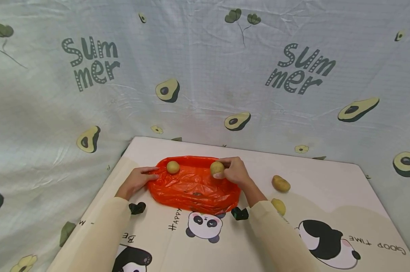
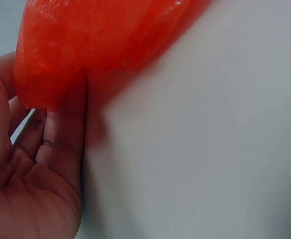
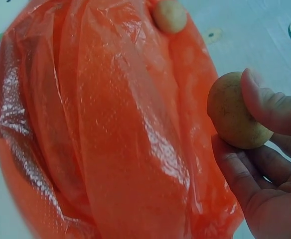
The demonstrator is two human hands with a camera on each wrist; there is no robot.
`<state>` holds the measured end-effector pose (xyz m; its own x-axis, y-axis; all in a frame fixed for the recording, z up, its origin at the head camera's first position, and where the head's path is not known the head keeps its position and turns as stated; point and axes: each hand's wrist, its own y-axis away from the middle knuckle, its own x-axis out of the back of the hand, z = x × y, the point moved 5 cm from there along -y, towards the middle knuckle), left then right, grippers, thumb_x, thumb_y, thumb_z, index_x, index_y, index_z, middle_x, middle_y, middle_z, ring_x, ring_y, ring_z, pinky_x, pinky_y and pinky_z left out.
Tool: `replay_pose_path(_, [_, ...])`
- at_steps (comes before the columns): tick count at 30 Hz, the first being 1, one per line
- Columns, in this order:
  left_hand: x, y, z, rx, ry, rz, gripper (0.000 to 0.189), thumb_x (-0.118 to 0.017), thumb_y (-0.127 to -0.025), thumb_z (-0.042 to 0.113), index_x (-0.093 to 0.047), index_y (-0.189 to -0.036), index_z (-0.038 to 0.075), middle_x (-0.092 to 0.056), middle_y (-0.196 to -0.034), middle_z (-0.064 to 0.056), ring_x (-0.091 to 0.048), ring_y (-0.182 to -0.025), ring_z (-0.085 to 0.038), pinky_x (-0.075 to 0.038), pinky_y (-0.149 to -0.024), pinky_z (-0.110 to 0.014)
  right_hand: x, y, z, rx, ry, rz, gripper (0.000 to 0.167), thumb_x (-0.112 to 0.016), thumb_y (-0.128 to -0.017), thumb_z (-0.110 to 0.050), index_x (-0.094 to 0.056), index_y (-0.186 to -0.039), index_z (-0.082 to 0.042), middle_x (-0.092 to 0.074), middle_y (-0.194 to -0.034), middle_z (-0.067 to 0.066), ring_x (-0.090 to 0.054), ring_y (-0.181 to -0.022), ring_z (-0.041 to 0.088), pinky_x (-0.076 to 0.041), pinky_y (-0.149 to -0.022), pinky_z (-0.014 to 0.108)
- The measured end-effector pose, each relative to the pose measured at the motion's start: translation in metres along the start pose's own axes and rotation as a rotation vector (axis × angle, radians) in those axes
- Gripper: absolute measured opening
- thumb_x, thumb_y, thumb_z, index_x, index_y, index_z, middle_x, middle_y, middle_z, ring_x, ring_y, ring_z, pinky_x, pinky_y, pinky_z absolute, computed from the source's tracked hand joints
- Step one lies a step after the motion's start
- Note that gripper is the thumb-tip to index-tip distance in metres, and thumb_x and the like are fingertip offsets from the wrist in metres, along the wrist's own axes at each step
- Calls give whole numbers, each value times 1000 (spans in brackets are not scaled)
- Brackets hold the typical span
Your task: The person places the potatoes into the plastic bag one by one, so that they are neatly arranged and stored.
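Note:
A red plastic bag (image 1: 191, 189) lies spread on the table. At its left end my left hand (image 1: 136, 182) pinches the bag's edge, thumb on one side and fingers on the other, as the left wrist view shows of the bag (image 2: 95, 40). My right hand (image 1: 237, 172) grips a potato (image 3: 237, 110) between thumb and fingers over the bag's right part. Another potato (image 1: 173, 167) rests on the bag near its far left rim; it also shows at the top of the right wrist view.
Two more potatoes lie right of the bag, a browner potato (image 1: 281, 183) and a yellower potato (image 1: 278, 206) partly behind my right sleeve. The white table (image 1: 327, 189) bears panda prints. A patterned curtain (image 1: 205, 75) hangs behind it. Small dark objects sit beside both forearms.

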<state>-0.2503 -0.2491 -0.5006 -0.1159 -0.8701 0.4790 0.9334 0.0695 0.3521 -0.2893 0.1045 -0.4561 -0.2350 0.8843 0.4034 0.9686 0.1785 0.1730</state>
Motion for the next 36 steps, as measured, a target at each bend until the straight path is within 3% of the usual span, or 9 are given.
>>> replay_pose_path(28, [1, -2, -3, 25, -8, 13, 50, -63, -103, 23, -56, -150, 7, -50, -156, -25, -58, -131, -39, -58, -106, -43, -21, -5, -7, -20, 3, -9, 49, -87, -82, -6, -75, -129, -13, -75, -119, 11, -70, -96, 30, -65, -88, 44])
replay_pose_path(36, [1, -1, -1, -6, 2, 19, 49, -64, -101, 21, -58, -147, 5, -49, -157, -25, -53, -139, -40, -52, -114, -48, -26, -11, -8, 11, 16, -11, 48, -88, -81, -9, -75, -127, -11, -76, -118, 12, -68, -98, 28, -64, -91, 42])
